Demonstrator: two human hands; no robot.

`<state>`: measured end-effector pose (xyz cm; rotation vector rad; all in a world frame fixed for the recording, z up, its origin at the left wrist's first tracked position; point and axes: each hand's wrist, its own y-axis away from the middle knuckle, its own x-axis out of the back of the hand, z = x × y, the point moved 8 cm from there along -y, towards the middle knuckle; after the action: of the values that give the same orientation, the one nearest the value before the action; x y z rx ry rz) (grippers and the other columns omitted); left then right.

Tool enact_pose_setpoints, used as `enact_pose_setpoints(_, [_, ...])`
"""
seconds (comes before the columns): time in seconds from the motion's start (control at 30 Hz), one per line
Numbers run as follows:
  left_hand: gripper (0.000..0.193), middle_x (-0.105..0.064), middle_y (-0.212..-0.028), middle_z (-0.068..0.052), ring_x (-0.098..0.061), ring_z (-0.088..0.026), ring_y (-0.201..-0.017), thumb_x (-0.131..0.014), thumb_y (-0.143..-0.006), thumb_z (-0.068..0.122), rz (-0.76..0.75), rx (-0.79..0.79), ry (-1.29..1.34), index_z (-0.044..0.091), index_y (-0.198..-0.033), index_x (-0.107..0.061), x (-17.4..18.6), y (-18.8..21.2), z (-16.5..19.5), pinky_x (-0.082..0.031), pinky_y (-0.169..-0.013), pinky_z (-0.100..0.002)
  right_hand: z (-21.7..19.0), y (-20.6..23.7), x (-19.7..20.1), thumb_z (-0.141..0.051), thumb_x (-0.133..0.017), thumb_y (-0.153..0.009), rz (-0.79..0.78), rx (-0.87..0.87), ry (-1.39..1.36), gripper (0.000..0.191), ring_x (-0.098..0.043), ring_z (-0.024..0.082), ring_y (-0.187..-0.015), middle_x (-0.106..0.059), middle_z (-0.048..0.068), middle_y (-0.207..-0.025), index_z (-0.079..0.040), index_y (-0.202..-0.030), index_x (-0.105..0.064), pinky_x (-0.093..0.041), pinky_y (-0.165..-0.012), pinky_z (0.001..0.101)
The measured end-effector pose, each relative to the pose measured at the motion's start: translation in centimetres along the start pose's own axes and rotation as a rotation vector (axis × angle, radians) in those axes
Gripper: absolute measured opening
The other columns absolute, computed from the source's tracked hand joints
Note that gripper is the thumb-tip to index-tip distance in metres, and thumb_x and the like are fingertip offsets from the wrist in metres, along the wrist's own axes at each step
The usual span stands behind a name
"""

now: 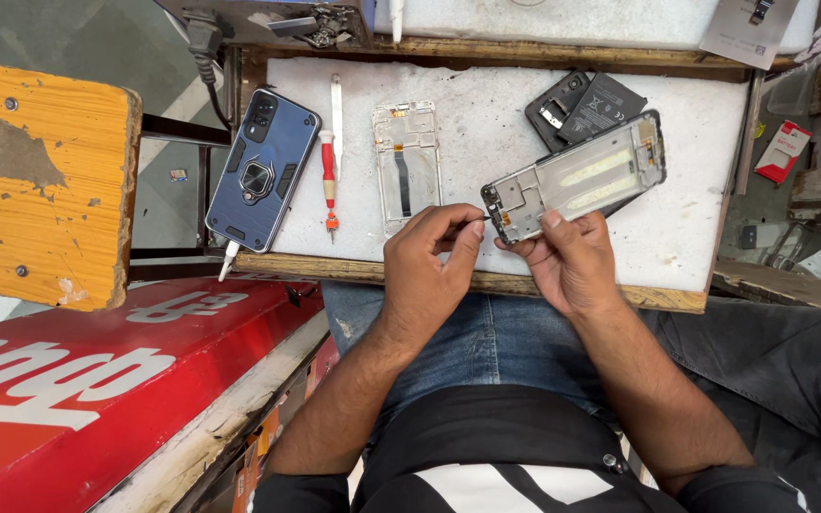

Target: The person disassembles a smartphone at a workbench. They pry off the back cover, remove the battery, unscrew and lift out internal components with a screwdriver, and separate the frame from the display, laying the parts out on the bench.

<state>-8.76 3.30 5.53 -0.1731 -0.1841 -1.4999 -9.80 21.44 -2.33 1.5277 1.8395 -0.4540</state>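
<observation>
So from my remote view, the right hand (572, 261) grips the silver stripped phone frame (576, 179) by its lower edge, tilted up off the white foam work mat (486, 123) so the corner's reachable. Left hand (429, 261) is curled, fingers pinched on a thin dark pointed tool (475, 219) touching that corner.

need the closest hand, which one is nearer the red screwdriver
Left. The left hand sits just right of the red screwdriver, apart from it. The right hand is farther right, holding the phone frame.

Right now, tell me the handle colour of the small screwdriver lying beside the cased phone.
Red handle, head view.
</observation>
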Motion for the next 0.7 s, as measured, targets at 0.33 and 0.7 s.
enact_pose_setpoints(0.33, [0.019,-0.075,-0.095,-0.011,-0.078,-0.017,-0.088,-0.069,-0.096,0.006,-0.033,-0.020,-0.054,0.002,-0.114,-0.074,-0.6,0.0,0.7,-0.065,-0.076,-0.028,0.3,0.3,0.1,0.003,-0.063,-0.098,-0.009,0.003,0.046,0.048,-0.065,0.027,-0.121,-0.057,0.019,-0.125,0.004,-0.141,-0.040,-0.060,-0.107,0.0498])
enact_pose_setpoints(0.7, [0.018,-0.075,-0.099,-0.012,-0.079,-0.018,-0.092,-0.067,-0.098,0.005,-0.042,-0.024,-0.042,0.001,-0.115,-0.072,-1.2,0.2,0.4,-0.067,-0.078,-0.029,0.5,0.7,1.0,0.001,-0.062,-0.102,0.038,-0.019,0.027,0.042,-0.068,0.029,-0.119,-0.063,0.022,-0.124,0.006,-0.140,-0.046,-0.060,-0.105,0.0488])
